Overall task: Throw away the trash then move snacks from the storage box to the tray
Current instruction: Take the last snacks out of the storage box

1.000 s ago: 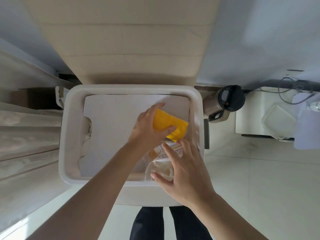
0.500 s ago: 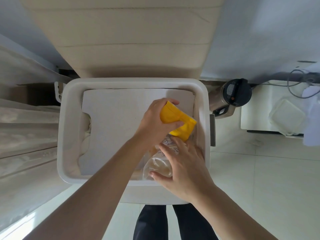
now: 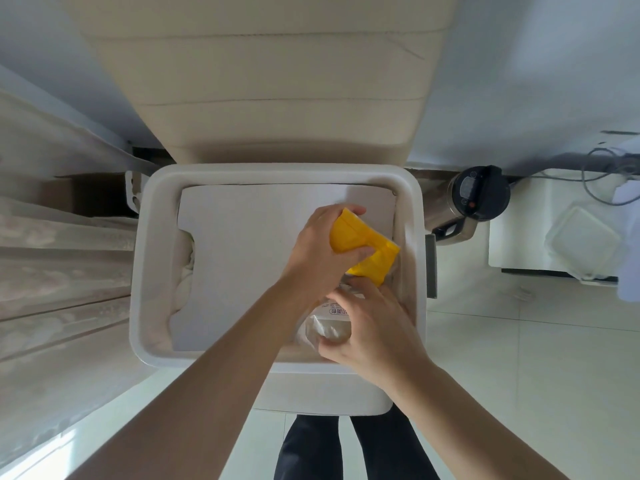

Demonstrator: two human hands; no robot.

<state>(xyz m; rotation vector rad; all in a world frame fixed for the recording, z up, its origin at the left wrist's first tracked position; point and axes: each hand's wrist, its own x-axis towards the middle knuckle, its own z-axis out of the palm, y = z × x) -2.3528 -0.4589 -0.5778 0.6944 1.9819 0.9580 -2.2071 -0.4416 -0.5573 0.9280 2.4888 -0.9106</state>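
Storage box (image 3: 145,271), white, stands on the floor just past the person's dark trouser legs (image 3: 311,448). At its right end the right hand (image 3: 374,323) curls round a clear snack packet (image 3: 329,329) by the near rim. Just beyond, the left hand (image 3: 322,251) grips a yellow snack packet (image 3: 372,252), fingers and thumb wrapped round it. A white sheet (image 3: 249,265) covers the rest of the box. Farther off are a cream seat (image 3: 270,98) and, to the right, a black-lidded flask (image 3: 478,199).

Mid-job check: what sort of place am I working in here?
Probably a home living room: a beige cushioned sofa stands behind the white storage box, pale curtains hang at the left, and a steel kettle with a black lid sits beside the box.
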